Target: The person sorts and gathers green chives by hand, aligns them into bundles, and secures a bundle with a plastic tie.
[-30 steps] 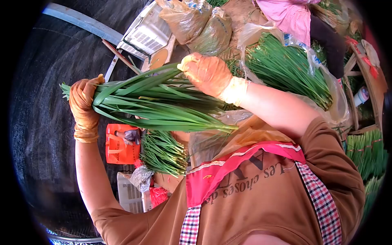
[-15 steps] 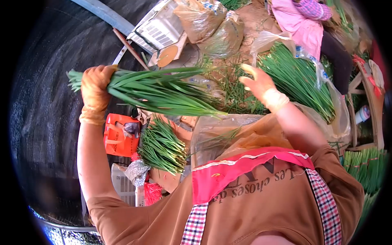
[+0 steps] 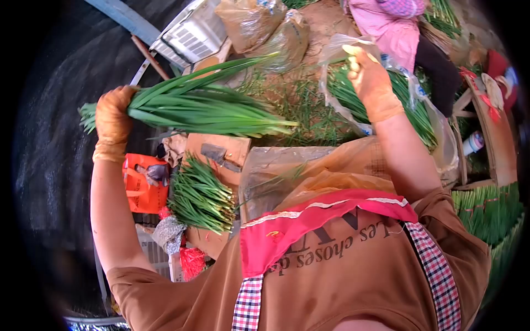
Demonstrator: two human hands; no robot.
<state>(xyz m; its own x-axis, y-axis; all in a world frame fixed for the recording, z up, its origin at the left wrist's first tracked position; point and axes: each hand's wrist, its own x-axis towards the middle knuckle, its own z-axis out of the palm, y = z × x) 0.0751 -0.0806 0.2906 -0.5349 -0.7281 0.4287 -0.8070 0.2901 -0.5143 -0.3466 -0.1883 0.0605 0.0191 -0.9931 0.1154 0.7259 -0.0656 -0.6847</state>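
My left hand (image 3: 114,113), in an orange glove, is closed round the pale end of a bunch of garlic chives (image 3: 199,107). The bunch is held up sideways, its long flat green leaves fanning to the right. My right hand (image 3: 369,77), gloved the same way, is raised over the near end of a clear plastic bag (image 3: 441,146) filled with more chives (image 3: 411,105). Its fingers are partly bent and a little apart, with nothing visible in them. Below the held bunch, a smaller pile of chives (image 3: 201,193) lies on a brown board (image 3: 234,146).
An orange-red bag (image 3: 144,190) and red string (image 3: 192,262) are at the left. A white crate (image 3: 193,33) and filled plastic sacks (image 3: 251,22) stand ahead. Another person (image 3: 386,27) sits at upper right. Tied chive bundles (image 3: 486,212) and a wooden frame (image 3: 494,138) are at right.
My right hand has moved up and forward, from beside the chive bag to above its near end. My left hand still holds the bunch, whose leaves have spread and lifted. The view has shifted slightly.
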